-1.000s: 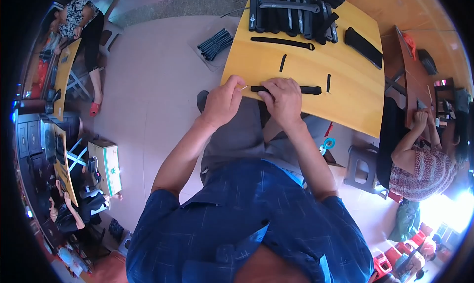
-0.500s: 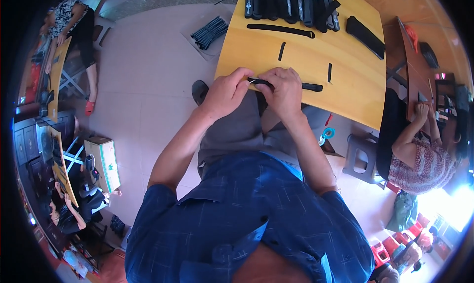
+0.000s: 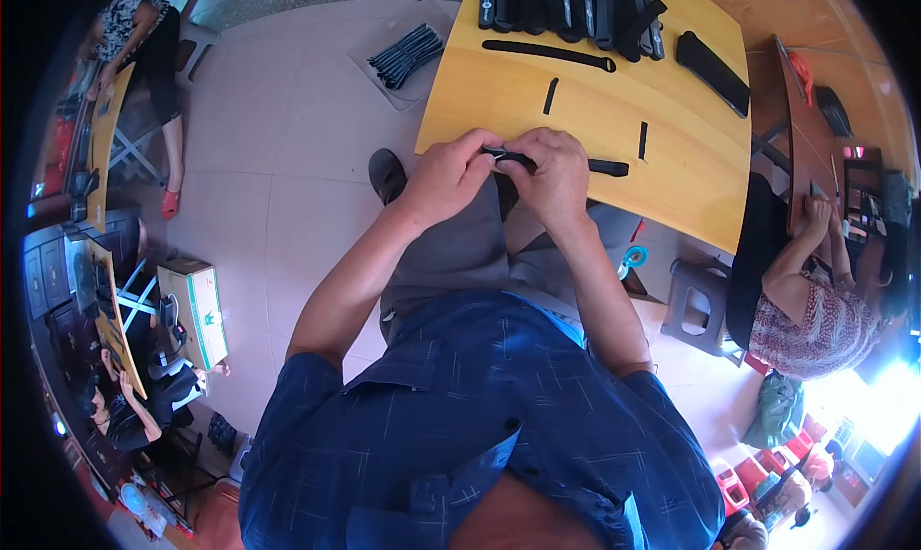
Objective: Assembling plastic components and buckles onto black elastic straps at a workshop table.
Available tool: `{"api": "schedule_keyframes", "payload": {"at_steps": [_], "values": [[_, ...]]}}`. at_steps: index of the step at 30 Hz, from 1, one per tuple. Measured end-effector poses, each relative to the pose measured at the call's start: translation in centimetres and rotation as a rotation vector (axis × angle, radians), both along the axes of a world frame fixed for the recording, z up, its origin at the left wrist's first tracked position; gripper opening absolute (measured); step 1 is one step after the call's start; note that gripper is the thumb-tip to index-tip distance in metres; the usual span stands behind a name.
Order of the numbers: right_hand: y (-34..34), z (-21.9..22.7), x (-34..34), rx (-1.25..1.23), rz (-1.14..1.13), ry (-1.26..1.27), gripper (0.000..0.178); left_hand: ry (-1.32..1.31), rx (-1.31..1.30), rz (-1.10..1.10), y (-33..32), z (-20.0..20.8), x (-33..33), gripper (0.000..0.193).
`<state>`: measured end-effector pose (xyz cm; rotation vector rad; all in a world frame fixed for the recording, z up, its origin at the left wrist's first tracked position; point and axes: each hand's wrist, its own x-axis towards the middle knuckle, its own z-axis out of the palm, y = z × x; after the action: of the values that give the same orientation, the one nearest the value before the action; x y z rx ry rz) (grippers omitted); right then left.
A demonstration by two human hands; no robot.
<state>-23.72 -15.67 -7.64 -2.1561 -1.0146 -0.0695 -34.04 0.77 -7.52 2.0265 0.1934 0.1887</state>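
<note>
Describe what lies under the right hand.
A black strap sticks out from under the right hand on the yellow table. The part beneath the hand is covered and cannot be seen.

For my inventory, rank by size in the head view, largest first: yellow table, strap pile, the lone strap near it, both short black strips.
1. Yellow table
2. Strap pile
3. Lone strap
4. Left short strip and right short strip, too alike to rank

White glare [image 3: 868, 397] burns out detail at four o'clock. Elsewhere the indoor light is moderate and soft, spread fairly evenly over the floor [image 3: 288, 147] and counter [image 3: 513, 94]. Toward three and nine o'clock, straight edges bow, details soften and corners darken to black.
</note>
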Motion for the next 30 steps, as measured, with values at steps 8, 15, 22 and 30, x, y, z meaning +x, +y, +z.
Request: {"api": "schedule_keyframes", "payload": {"at_steps": [8, 15, 22, 30], "values": [[0.0, -0.2, 0.0, -0.005, -0.005, 0.008, 0.022, -0.038, -0.122, 0.022, 0.1, -1.0, 0.2, 0.021], [0.0, -0.3, -0.2, 0.019, -0.011, -0.016, 0.021, 0.098, -0.187, 0.052, 0.1, -0.7, 0.3, 0.023], [-0.1, -0.4, -0.1, 0.022, -0.002, -0.032, 0.019, 0.146, -0.178, 0.091, 0.3, -1.0, 0.5, 0.028], [-0.1, -0.4, -0.2, 0.035, 0.004, -0.038, 0.019, 0.200, -0.087, 0.019, 1.7, 0.0, 0.5, 0.028]]}}
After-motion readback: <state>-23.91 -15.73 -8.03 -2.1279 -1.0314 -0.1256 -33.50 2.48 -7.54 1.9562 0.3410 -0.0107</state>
